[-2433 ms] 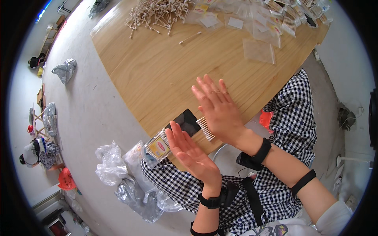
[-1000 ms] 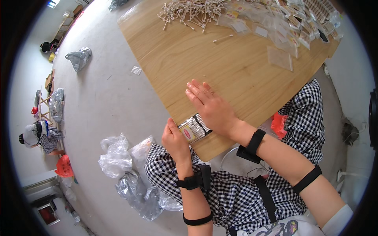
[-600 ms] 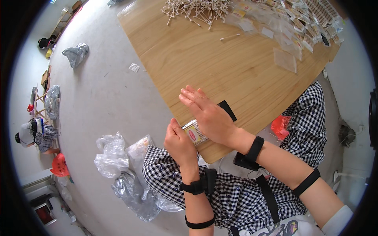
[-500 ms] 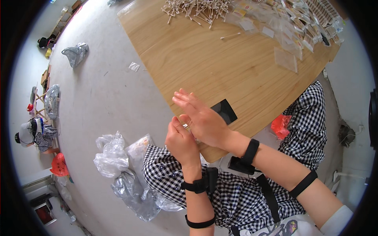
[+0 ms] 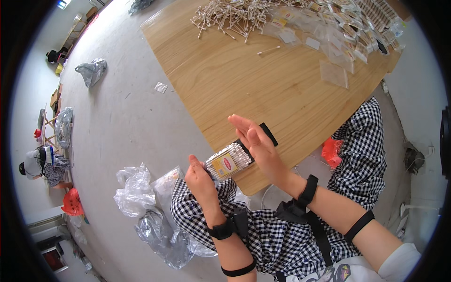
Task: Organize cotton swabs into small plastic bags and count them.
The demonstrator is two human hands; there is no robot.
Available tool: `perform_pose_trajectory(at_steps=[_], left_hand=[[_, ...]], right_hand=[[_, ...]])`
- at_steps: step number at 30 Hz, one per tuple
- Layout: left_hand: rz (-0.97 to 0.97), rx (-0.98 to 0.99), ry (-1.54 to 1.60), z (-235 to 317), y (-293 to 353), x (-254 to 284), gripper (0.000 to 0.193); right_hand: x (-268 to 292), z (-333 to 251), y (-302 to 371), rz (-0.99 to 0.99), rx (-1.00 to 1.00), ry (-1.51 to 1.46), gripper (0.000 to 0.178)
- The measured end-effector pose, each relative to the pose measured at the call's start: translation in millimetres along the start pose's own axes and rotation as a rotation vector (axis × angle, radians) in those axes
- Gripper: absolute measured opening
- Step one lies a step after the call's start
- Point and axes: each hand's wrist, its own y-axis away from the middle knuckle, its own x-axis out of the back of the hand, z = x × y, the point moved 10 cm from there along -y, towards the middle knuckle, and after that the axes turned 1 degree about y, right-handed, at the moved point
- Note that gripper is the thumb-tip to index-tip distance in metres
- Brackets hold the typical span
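Note:
My left hand [image 5: 201, 184] grips one end of a clear pack of cotton swabs [image 5: 225, 163] with a yellow and red label, thumb raised. The pack is tilted above the table's near corner, and its white swab tips show at the right end. My right hand [image 5: 264, 152] is open beside those tips, fingers stretched out and palm turned toward the pack. Whether the palm touches the tips I cannot tell. Behind my right hand, a flat black object [image 5: 269, 133] lies on the wooden table [image 5: 225, 89], partly hidden.
Loose cotton swabs [image 5: 230, 19] are heaped at the table's far edge, with a single swab [image 5: 268, 50] apart. Clear bags [image 5: 334, 74] and filled packs [image 5: 371, 40] lie far right. Plastic bags [image 5: 162, 235] rest on the floor at left; a person [image 5: 42, 162] is beyond.
My hands have moved apart, the right one to the right and the left one lower. The swab pack, hidden behind my hands before, now shows between them.

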Motion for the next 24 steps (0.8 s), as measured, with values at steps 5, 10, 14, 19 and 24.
perform_pose_trajectory(at_steps=[5,10,14,19,24], left_hand=[[0.002,-0.102,-0.083,20.0,10.2,-12.9,0.062],[-0.003,-0.174,-0.094,24.2,10.9,-19.8,0.062],[0.058,-0.142,-0.176,19.6,5.0,-3.1,0.054],[0.314,-0.439,-0.072,66.4,29.1,10.4,0.023],[0.132,-0.762,-0.112,101.3,65.1,-33.1,0.013]], right_hand=[[-19.3,-3.5,7.2,-0.043,-0.019,0.100,0.070],[-15.4,-0.1,4.3,-0.099,-0.060,0.146,0.066],[18.4,-18.6,-21.7,-0.036,0.003,0.072,0.049],[99.9,-78.9,-93.8,0.062,0.389,1.000,0.042],[136.9,-102.6,-148.4,0.044,0.588,1.412,0.029]])
